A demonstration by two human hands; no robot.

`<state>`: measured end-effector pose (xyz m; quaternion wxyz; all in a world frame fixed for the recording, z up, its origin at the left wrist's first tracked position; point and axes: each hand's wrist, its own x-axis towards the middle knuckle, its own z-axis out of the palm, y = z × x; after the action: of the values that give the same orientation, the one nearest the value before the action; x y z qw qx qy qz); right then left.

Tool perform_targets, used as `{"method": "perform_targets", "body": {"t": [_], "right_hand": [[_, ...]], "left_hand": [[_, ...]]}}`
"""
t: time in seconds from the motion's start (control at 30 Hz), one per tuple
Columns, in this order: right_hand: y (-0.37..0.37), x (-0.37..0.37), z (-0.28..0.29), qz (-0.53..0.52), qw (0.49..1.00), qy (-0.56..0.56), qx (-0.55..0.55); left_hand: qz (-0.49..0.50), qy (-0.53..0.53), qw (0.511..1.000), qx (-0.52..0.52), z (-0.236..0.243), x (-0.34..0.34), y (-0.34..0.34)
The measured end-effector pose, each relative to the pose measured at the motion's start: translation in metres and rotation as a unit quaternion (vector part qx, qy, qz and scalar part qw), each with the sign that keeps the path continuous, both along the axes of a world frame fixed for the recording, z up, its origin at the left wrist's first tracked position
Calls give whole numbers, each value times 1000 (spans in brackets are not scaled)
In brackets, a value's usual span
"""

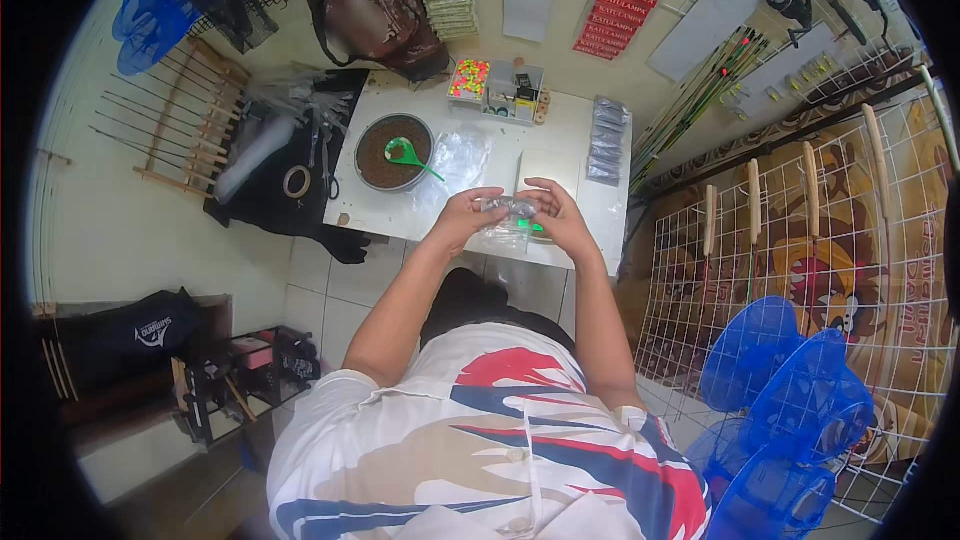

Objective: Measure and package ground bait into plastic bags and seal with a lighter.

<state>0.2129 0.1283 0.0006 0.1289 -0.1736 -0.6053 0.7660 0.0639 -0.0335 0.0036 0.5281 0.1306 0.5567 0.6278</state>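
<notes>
Above the white table's [400, 215] front edge, my left hand [467, 219] and my right hand [560, 218] both grip a small clear plastic bag [512, 208]. Its upper part is bunched around a greyish filling, and clear plastic hangs below. My fingers are closed on its two ends. Beyond my right hand lies a flat white device [545, 168], with green glowing marks near its front. To the left stands a round bowl [428, 135] of brown granular stuff [385, 168]. A green spoon [403, 152] rests in it, handle over the rim. Clear empty bags [462, 155] lie beside it.
A strip of filled packets [606, 140] lies at the table's right. Behind are a tray of small goods [513, 95] and a camouflage bag [365, 15]. Scissors [334, 186] and a tape roll [297, 181] lie left. A wire rack [740, 240] with blue nets [780, 370] stands right.
</notes>
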Motion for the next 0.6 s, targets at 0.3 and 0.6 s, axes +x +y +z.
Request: {"method": "perform_targets", "body": {"t": [0.3,0.6], "right_hand": [[1,0,11,32,994,-101,12],[-7,-3,32,-21,990,-130,51]], "left_hand": [[-5,107,994,23,10,-4,1],[-30,-52,998,9,7,-6,-7]]}}
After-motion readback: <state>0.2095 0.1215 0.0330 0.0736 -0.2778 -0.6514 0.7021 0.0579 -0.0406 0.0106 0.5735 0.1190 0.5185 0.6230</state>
